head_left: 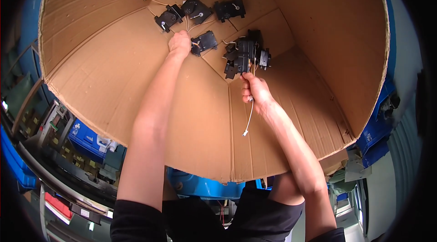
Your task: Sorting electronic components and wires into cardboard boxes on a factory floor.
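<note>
My left hand (180,44) is closed on thin wires that fan out above the fist toward the black plastic modules. Around it lie a black module with a round plug (168,17), a larger black module (196,9) behind, another black module (229,8) farther right, and a black module (204,42) just beside the knuckles. My right hand (257,92) is closed round the wires at the near end of a cluster of black modules (246,51). Below that fist dangles a white cable connector (246,133) on its thin lead. The fingers partly hide what they grip.
Both arms reach into a deep, large cardboard box (195,146) whose tall walls rise at the left, right and back. Outside it stand a blue bin (88,141) at the left and a blue container (205,187) below the near edge.
</note>
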`<state>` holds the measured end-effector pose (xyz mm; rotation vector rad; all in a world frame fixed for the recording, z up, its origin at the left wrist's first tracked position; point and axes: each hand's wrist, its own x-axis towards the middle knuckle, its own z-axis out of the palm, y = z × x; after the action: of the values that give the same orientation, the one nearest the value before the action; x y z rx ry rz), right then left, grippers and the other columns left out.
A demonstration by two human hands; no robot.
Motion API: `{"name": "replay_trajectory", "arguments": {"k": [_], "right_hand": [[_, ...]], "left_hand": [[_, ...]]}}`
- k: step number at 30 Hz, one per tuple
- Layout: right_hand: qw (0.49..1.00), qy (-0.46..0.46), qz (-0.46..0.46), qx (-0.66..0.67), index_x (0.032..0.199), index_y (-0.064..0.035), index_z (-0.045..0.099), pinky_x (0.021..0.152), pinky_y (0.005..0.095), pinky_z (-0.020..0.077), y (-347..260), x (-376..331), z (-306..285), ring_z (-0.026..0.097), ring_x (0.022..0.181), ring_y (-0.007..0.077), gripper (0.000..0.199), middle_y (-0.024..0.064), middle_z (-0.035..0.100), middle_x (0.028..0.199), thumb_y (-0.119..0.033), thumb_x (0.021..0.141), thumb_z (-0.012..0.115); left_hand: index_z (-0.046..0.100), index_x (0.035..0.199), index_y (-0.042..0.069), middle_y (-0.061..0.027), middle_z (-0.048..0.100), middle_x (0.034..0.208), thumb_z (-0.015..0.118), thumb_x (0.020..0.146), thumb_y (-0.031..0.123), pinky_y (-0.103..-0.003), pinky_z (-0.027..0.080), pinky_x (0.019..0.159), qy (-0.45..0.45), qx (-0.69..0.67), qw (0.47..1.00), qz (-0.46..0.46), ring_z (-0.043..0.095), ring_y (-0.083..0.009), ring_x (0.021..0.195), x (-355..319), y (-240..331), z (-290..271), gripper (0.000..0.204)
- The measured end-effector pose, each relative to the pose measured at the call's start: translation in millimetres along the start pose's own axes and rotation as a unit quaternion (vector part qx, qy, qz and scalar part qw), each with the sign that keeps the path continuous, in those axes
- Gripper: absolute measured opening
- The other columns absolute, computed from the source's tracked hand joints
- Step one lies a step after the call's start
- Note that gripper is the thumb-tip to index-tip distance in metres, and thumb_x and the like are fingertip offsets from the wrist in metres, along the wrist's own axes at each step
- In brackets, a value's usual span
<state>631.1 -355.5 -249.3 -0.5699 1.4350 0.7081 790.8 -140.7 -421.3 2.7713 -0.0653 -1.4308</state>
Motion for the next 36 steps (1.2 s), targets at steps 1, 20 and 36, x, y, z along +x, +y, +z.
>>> {"name": "replay_trajectory", "arguments": {"k": [1,20,36], "right_hand": [[1.000,0.006,0.001,0.009,0.083,-0.0031,0.058,0.041,0.0239,0.0318,-1.0,2.0,-1.2,0.039,0.048,0.0095,0.023,0.0000,0.044,0.061,-0.022,0.093,0.048],[0.981,-0.132,0.101,0.102,0.072,-0.0120,0.052,0.036,0.0187,0.0245,21.3,14.1,-5.2,0.030,0.042,0.0039,0.031,-0.0068,0.036,0.054,-0.027,0.099,0.050],[0.974,-0.202,0.001,-0.098,0.079,-0.0054,0.060,0.034,0.0164,0.0263,22.1,9.5,0.3,0.033,0.040,0.0037,0.030,-0.0040,0.042,0.052,-0.033,0.087,0.069]], "left_hand": [[0.069,0.098,0.003,-0.0201,0.068,0.100,0.045,0.093,0.024,-0.045,0.051,0.080,-0.004,-0.068,0.998,-0.015,0.065,-0.0353,0.092,-7.0,2.1,-4.2,0.031],[0.063,0.077,0.003,-0.0069,0.061,0.073,0.043,0.095,0.036,-0.028,0.043,0.054,-0.188,-0.296,0.935,-0.054,0.055,-0.0163,0.061,-214.7,90.2,-18.7,0.043],[0.067,0.074,0.006,-0.0109,0.065,0.068,0.044,0.093,0.035,-0.040,0.048,0.060,-0.062,-0.094,0.980,0.164,0.061,-0.0303,0.064,-241.3,65.6,-0.9,0.042]]}}
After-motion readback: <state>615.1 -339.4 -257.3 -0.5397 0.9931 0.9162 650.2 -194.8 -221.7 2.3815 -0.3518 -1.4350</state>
